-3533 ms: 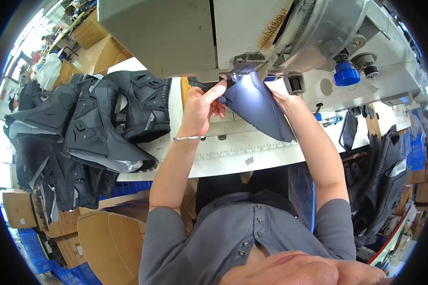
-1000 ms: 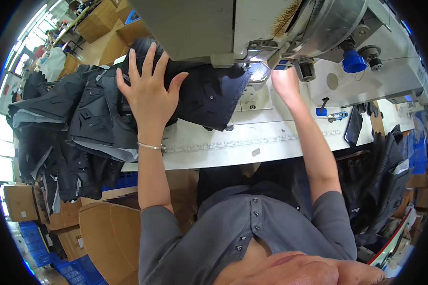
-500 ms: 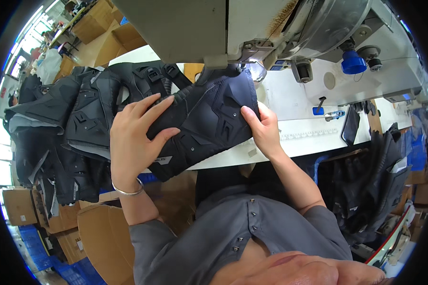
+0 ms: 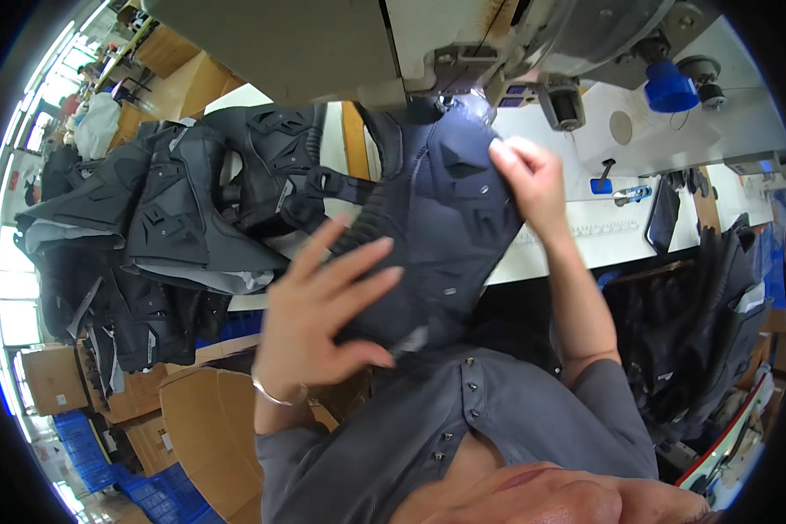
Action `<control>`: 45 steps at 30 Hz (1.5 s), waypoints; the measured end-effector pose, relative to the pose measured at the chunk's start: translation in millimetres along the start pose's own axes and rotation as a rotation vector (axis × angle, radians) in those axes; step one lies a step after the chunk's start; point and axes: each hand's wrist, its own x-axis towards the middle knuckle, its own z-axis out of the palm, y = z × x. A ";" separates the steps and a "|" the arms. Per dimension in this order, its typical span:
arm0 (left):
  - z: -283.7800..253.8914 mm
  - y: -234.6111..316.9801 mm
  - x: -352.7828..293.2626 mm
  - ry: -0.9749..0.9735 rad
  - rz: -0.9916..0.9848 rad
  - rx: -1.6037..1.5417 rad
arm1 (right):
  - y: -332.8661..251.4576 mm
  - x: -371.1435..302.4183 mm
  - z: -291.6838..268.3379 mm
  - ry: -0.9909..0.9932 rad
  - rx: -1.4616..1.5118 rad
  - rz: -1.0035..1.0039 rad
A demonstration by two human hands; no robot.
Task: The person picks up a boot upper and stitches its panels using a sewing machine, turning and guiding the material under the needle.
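Workshop desk (image 4: 616, 244), black upper (image 4: 458, 231) at the machine (image 4: 306, 52)

Right hand (image 4: 537, 188) has the upper's right edge pinched, thumb on top; left hand (image 4: 314, 323) is blurry, fingers spread over the lower left side, not closed on anything, and I can't tell if it's touching. Top end sits under the machine, bottom end hangs past the desk's front edge. If it were me, I'd hold that pinch firm but light, lay the left palm flat so the loose end doesn't drag, and watch the strap (image 4: 345, 186) on the left for snags. More uppers (image 4: 179, 205) are heaped at the desk's left end; phone (image 4: 663, 218) near the front edge, right side.
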 end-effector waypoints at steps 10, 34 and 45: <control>79.0 57.2 14.4 0.328 0.246 0.096 | 0.1 54.8 -15.7 -0.170 -0.250 -0.190; 53.3 65.9 33.8 0.351 0.141 -0.023 | 21.4 78.3 -22.6 -0.146 -0.227 -0.306; 45.8 66.7 42.1 0.357 0.108 -0.034 | -15.9 73.4 -22.0 -0.229 -0.128 -0.303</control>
